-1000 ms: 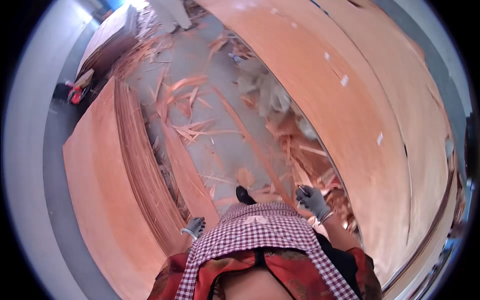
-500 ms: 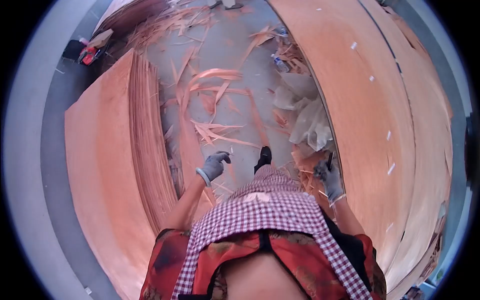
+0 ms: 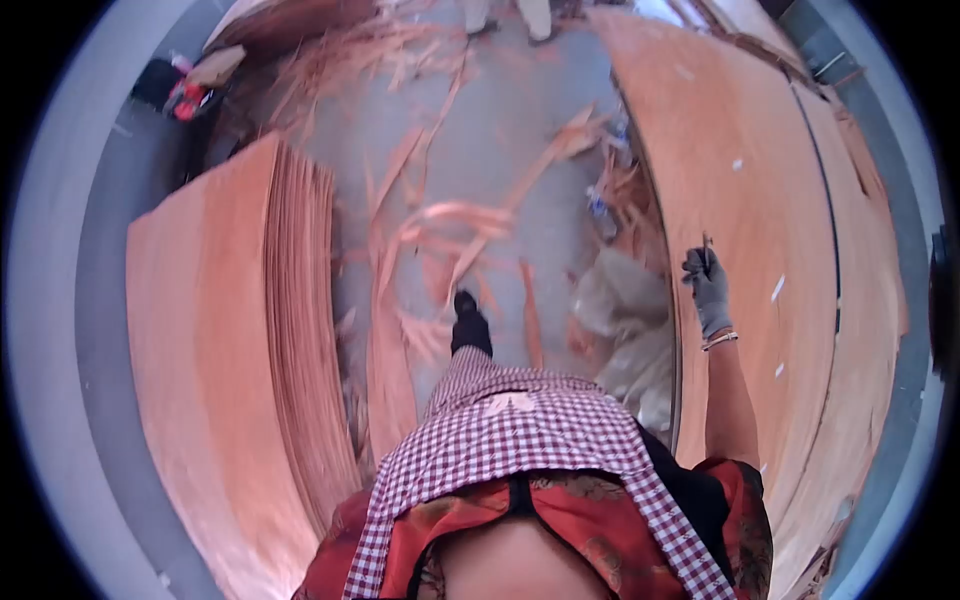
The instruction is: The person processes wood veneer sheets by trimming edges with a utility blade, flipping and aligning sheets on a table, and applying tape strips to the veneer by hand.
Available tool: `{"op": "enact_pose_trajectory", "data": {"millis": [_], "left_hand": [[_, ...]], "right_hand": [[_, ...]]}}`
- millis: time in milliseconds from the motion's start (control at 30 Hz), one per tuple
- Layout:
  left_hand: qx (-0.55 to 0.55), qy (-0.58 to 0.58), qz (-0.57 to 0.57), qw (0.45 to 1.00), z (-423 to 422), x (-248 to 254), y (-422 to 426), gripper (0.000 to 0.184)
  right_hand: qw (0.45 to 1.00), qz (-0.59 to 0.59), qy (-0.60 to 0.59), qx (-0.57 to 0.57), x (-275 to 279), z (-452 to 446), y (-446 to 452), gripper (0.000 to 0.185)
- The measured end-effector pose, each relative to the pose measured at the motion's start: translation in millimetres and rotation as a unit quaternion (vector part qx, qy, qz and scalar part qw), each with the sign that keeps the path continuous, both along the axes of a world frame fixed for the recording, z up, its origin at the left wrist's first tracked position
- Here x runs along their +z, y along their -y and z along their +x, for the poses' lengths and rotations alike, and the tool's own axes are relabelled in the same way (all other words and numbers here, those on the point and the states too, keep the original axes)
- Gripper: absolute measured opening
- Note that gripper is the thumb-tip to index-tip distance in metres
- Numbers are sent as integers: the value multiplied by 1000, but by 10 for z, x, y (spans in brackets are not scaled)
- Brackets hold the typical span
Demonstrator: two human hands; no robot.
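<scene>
Our right hand (image 3: 707, 285) has moved forward from the near edge of the broad wood sheet (image 3: 720, 200) to a place over its face, while our left hand has dropped out of view, so we cannot tell its grip. Gloved in grey, our right fingers curl closed around a slim tool (image 3: 706, 242) that points away from us; whether it touches the wood we cannot tell. Small white patches (image 3: 778, 289) dot the smooth orange-brown grain, too blurred to read, and a dark seam (image 3: 829, 215) curves down the sheet. To our left stands a stack of thin sheets (image 3: 200, 320), its layered edge ridged and splintery. Between them, curled, ribbon-like wood strips (image 3: 460, 214) litter the grey floor (image 3: 390, 110), beside crumpled translucent plastic (image 3: 625, 290). Our checked apron (image 3: 520, 435) is maroon and white; another person's legs (image 3: 536, 18) show at the top.
</scene>
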State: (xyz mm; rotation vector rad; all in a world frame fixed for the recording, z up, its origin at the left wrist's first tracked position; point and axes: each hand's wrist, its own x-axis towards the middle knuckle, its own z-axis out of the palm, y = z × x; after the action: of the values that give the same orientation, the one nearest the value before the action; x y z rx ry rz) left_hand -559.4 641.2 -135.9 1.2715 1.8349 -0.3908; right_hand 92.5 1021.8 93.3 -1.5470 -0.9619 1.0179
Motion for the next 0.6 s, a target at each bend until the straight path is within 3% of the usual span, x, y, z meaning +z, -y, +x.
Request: {"op": "enact_pose_trajectory", "data": {"millis": [100,133,167,233,367,433,500,533,600], "left_hand": [[90,69,32,993,-166,-134,-1148,25],[122,93,47,987,-211,-173,-1588,25],[168,128,63,975,-270,-175,-2077,25],[271,207,84,936,-309,21,-3071,25],[382,223,75,894,2,1292,-5411,28],[259,223,116,933,46,1258,-6406,32],[148,196,139,959,430,1575,-7337,32],[68,229,183,954,477,1452,-7721,31],[-4,260,150,954,777,1270,-8278,30]], "right_hand": [[986,-54,137,-75,-27,434,-798,15],[990,-51,85,-98,-207,612,-973,18],[963,-100,227,-107,-279,636,-1066,25],[850,-171,477,-146,-290,536,-1181,39],[815,-252,485,-192,-64,231,-1320,39],[810,-268,478,-207,-67,191,-1315,39],[788,-296,486,-236,-9,139,-1463,39],[770,-307,496,-256,94,93,-1479,39],[764,-339,486,-257,-75,232,-1454,41]]}}
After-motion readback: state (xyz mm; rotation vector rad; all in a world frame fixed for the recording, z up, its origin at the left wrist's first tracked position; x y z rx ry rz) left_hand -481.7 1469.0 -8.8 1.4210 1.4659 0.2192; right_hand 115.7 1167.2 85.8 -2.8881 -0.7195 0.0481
